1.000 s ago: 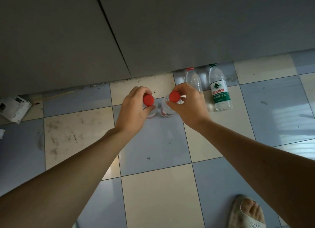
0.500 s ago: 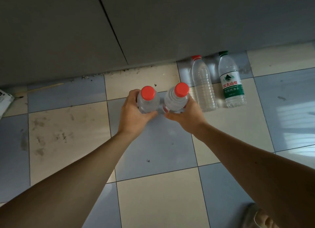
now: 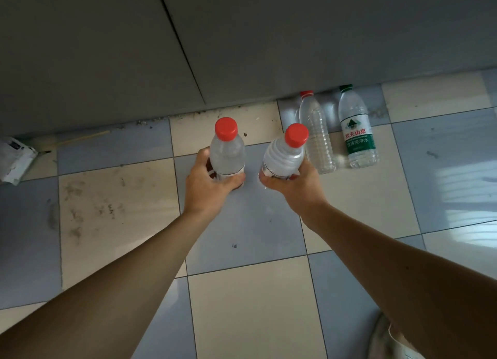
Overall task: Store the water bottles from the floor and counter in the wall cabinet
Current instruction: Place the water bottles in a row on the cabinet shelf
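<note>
Left hand grips one red-capped bottle, right hand another; fingers mostly hidden behind them, their lower halves too.

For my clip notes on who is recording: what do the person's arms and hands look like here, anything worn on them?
Both forearms are bare for as far as the head view shows; no sleeve edge comes into the frame. The left hand and the right hand wear no gloves. No watch, bracelet or ring is visible on the sides facing the camera, and no markings show.
</note>
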The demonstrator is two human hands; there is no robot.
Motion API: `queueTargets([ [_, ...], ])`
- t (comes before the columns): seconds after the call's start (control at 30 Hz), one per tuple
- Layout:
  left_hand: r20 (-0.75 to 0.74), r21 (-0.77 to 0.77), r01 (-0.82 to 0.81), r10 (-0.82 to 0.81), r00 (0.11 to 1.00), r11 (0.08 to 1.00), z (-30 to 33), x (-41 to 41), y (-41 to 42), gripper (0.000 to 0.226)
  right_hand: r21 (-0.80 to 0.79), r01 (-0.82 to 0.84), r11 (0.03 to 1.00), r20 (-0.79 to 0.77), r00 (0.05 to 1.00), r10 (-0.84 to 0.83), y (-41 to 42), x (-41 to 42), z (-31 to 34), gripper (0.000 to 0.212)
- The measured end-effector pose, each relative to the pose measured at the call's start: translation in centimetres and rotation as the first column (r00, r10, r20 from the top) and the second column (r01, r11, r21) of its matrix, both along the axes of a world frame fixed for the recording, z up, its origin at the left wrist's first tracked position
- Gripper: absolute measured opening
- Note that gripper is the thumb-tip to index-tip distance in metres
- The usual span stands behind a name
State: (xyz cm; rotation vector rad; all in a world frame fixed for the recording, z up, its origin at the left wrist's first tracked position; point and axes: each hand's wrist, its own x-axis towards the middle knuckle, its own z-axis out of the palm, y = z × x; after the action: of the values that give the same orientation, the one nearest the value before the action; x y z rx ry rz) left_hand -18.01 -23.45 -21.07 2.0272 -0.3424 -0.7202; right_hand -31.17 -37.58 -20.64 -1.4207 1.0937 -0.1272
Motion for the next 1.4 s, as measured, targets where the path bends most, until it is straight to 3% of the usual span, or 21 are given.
queueTargets([
  [0.23, -0.036, -0.039, 0.002, -0.003, 0.999, 0.999, 13.4, -0.4, 1.9, 0.065, -0.04, -0.08, 0.996, 0.007, 0.997, 0.081, 0.3, -1.7, 13.6, 0.068],
  [0.5, -0.066, -0.147, 0.024, -0.034, 0.997, 0.989, 35.7, 0.3, 3.7, 0.077, -0.071, -0.179, 0.981, 0.076, 0.98, 0.184, 0.7, -1.9, 35.5, 0.058],
  [0.7, 0.007, -0.194, 0.025, -0.024, 1.0, 0.981, 54.0, 2.3, 7.8, 0.066, -0.127, -0.201, 0.971, 0.147, 0.965, 0.218, 2.9, -0.1, 53.3, 0.056],
  [1.03, 0.244, -0.403, 0.017, 0.089, 0.966, 0.915, 77.5, 13.3, 18.0, 0.055, -0.27, -0.26, 0.927, 0.356, 0.868, 0.347, 11.6, 13.5, 76.4, 0.054],
  [1.4, 0.49, -0.542, 0.156, 0.159, 0.857, 0.826, 101.7, 30.6, 21.3, 0.055, -0.457, -0.03, 0.889, 0.577, 0.75, 0.323, 17.6, 30.1, 100.1, 0.051],
])
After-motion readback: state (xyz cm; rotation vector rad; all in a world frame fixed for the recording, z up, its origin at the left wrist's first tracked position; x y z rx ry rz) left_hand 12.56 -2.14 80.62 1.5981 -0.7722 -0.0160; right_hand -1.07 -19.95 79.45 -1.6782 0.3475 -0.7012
